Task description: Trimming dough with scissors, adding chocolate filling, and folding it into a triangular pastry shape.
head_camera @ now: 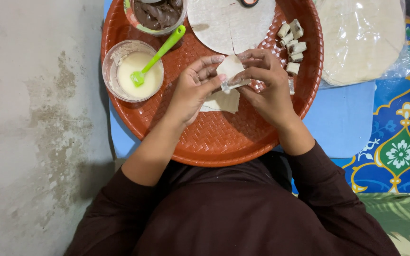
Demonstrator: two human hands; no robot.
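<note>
Over the middle of a round orange woven tray (224,142), my left hand (193,87) and my right hand (266,83) together pinch a small pale wrapper piece (230,68), folding it between the fingertips. Under the hands another wrapper piece (224,102) lies flat on the tray. Several small rolled pieces (293,42) sit in a cluster just right of my right hand.
A clear bowl of white paste (131,71) with a green spatula (160,54) stands at the tray's left. A bowl of brown filling (157,14) and a large round wrapper sheet (231,21) sit at the back. A bag of wrappers (361,38) lies right, on a blue mat (340,118).
</note>
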